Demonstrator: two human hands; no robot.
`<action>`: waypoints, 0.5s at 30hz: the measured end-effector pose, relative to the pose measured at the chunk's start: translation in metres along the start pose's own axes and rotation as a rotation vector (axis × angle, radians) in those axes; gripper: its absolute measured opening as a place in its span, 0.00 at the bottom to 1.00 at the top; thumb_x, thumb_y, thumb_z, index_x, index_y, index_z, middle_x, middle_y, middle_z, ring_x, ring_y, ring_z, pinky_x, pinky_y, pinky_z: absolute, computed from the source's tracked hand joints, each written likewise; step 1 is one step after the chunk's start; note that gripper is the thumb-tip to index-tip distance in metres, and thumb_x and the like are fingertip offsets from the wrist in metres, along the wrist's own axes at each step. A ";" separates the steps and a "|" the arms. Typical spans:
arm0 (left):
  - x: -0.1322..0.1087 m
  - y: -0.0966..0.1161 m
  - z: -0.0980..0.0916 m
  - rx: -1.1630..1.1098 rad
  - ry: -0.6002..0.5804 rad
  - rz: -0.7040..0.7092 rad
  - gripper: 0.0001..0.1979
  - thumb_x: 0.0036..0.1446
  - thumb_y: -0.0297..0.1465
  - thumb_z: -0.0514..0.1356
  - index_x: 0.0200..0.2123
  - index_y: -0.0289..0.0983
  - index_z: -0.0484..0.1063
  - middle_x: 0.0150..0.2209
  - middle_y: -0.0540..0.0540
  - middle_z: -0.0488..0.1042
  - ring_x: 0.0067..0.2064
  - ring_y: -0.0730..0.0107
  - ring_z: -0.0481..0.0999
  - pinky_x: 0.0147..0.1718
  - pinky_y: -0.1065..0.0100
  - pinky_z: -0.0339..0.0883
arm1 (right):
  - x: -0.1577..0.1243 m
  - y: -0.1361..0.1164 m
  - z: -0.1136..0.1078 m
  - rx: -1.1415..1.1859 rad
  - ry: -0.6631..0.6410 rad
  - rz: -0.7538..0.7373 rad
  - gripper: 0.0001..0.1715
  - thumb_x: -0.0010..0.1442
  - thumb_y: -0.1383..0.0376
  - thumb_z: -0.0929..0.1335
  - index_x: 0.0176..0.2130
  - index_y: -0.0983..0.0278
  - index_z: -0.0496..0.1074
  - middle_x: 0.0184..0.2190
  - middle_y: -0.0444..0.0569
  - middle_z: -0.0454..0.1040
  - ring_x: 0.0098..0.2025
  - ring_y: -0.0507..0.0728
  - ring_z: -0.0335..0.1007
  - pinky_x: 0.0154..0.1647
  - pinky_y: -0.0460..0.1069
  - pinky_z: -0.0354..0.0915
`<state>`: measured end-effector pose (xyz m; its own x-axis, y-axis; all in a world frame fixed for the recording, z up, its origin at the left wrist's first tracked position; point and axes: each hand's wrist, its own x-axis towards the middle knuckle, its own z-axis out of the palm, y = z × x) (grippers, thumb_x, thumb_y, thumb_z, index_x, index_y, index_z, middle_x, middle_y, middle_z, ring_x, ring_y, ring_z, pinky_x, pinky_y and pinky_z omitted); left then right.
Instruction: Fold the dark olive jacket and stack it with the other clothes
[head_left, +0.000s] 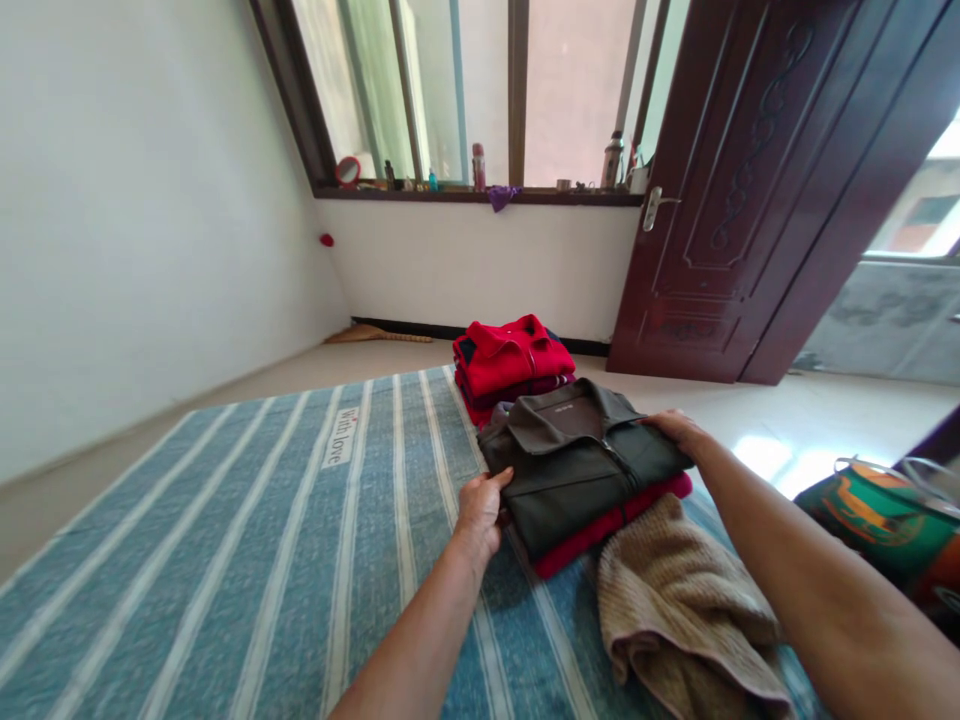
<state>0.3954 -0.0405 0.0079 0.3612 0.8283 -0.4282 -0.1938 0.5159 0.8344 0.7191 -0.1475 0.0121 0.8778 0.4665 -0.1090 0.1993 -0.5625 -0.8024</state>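
A folded dark green jacket (577, 480) with a zip and collar lies over a folded dark red garment (592, 532) at the right edge of the bed. My left hand (482, 508) grips its left side, thumb on top and fingers underneath. At its right side my right hand (675, 428) holds the edge, the fingers partly hidden. Just behind is a stack of folded clothes with a red zip-collar top (514, 355) uppermost. A crumpled tan knitted cloth (675, 600) rests in front, between my forearms.
The bed has a blue striped cover (300, 560). On the right stands a green and orange bag (885, 510). A dark red door (720, 200) and a window sill (450, 193) with bottles and small items are at the back.
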 end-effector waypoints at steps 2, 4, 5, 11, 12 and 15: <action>0.002 0.001 0.000 -0.023 0.006 0.029 0.05 0.44 0.24 0.65 0.25 0.34 0.70 0.20 0.49 0.73 0.19 0.69 0.72 0.19 0.69 0.65 | -0.002 -0.004 -0.003 -0.017 -0.025 0.052 0.12 0.45 0.61 0.73 0.25 0.69 0.73 0.19 0.51 0.72 0.23 0.56 0.68 0.21 0.48 0.62; 0.004 0.000 0.000 -0.069 0.003 0.055 0.05 0.43 0.23 0.64 0.25 0.34 0.70 0.19 0.49 0.73 0.20 0.68 0.73 0.21 0.68 0.67 | -0.006 -0.008 -0.007 -0.025 -0.036 0.067 0.12 0.48 0.61 0.72 0.26 0.68 0.74 0.20 0.50 0.72 0.23 0.55 0.68 0.21 0.47 0.61; 0.004 0.000 0.001 -0.090 -0.001 0.062 0.05 0.43 0.23 0.64 0.25 0.33 0.70 0.19 0.48 0.73 0.20 0.68 0.74 0.22 0.68 0.68 | -0.008 -0.009 -0.008 -0.032 -0.034 0.066 0.11 0.49 0.60 0.71 0.26 0.68 0.74 0.20 0.50 0.72 0.23 0.55 0.68 0.21 0.47 0.61; 0.005 -0.005 0.003 -0.084 0.022 0.011 0.04 0.46 0.22 0.62 0.25 0.33 0.69 0.17 0.49 0.72 0.18 0.69 0.72 0.20 0.69 0.67 | -0.017 -0.012 -0.008 -0.176 0.023 0.032 0.13 0.46 0.59 0.73 0.21 0.67 0.72 0.19 0.49 0.71 0.24 0.55 0.67 0.21 0.47 0.58; 0.004 -0.005 0.003 -0.072 0.024 0.002 0.04 0.47 0.22 0.62 0.25 0.33 0.68 0.17 0.49 0.72 0.16 0.70 0.70 0.18 0.69 0.66 | -0.018 -0.015 -0.009 -0.214 0.037 0.015 0.14 0.46 0.59 0.73 0.20 0.67 0.72 0.19 0.50 0.71 0.24 0.56 0.68 0.22 0.47 0.58; -0.001 -0.002 0.003 -0.051 0.028 -0.006 0.04 0.47 0.25 0.63 0.25 0.33 0.69 0.16 0.50 0.71 0.14 0.73 0.67 0.15 0.71 0.63 | -0.022 -0.026 -0.014 -0.325 0.105 -0.062 0.15 0.48 0.59 0.71 0.19 0.67 0.72 0.21 0.54 0.72 0.29 0.59 0.69 0.25 0.48 0.57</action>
<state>0.3984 -0.0432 0.0078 0.3371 0.8307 -0.4430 -0.2380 0.5304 0.8136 0.7004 -0.1523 0.0436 0.8962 0.4435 0.0085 0.3673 -0.7313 -0.5747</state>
